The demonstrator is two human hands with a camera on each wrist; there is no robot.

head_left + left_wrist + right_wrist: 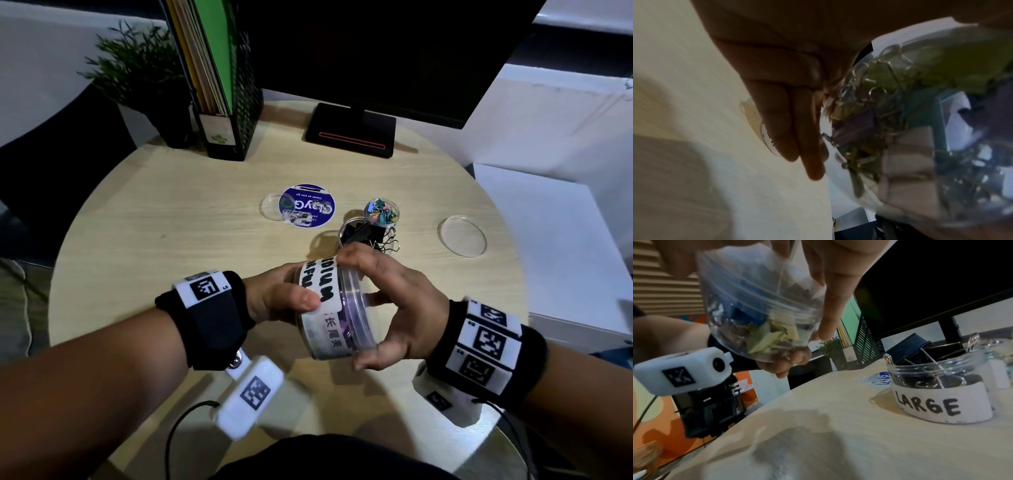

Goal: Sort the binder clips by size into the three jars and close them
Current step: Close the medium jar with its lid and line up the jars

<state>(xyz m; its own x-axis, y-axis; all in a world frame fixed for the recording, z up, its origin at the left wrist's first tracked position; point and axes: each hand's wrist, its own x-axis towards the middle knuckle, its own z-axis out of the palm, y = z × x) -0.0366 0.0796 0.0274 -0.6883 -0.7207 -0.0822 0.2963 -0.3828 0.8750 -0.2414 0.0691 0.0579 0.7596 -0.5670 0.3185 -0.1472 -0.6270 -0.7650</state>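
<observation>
A clear jar labelled MEDIUM (325, 308) hangs tilted on its side above the table's near edge, with coloured binder clips (910, 121) inside. My left hand (281, 301) grips its body, thumb on the label. Round its clear lid end (358, 308) curl the fingers of my right hand (394, 308). The open jar labelled LARGE (941, 394) stands on the table beyond, full of black clips (363, 233). Behind it sits a small open jar (382, 212) of colourful clips.
A clear lid (462, 236) lies at the table's right. A blue printed disc (308, 205) with a small clear lid (270, 205) at its edge lies mid-table. A monitor stand (349, 132), file holder (226, 102) and plant (144, 68) line the back.
</observation>
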